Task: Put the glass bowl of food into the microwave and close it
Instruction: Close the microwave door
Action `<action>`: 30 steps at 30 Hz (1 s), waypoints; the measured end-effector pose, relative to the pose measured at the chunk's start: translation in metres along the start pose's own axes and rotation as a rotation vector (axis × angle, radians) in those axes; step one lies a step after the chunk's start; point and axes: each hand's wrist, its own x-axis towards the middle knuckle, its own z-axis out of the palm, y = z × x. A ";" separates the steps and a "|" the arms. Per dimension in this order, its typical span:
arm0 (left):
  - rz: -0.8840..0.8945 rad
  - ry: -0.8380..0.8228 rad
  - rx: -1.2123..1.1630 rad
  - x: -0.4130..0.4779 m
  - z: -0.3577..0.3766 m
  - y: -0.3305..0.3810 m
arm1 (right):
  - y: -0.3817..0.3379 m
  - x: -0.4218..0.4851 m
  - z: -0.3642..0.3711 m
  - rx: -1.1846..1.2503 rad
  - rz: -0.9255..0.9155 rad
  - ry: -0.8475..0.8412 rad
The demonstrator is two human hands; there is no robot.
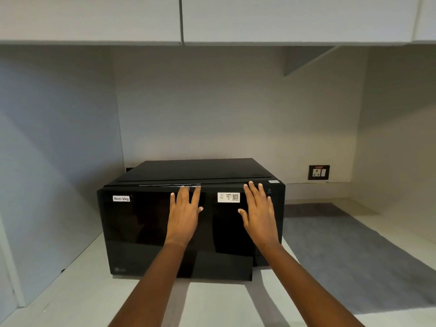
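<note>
The left hand lies flat, fingers spread and gripping nothing, on the glossy black box-shaped microwave; the right hand likewise presses its door. No glass bowl shows, presumably inside. Even pressure from both palms should latch it squarely.

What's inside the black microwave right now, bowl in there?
Cannot tell. The black microwave's dark glossy door looks closed and shows only reflections, with the left hand and right hand flat on it. No glass bowl is visible anywhere in view.
</note>
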 end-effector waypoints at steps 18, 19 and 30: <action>-0.002 -0.156 0.103 0.044 0.006 -0.005 | 0.020 0.056 -0.008 -0.296 0.050 -0.185; -0.008 -0.147 0.094 0.043 0.007 -0.004 | 0.020 0.057 -0.007 -0.319 0.040 -0.176; -0.017 -0.071 0.065 0.034 0.012 -0.004 | 0.022 0.047 0.003 -0.328 0.020 -0.134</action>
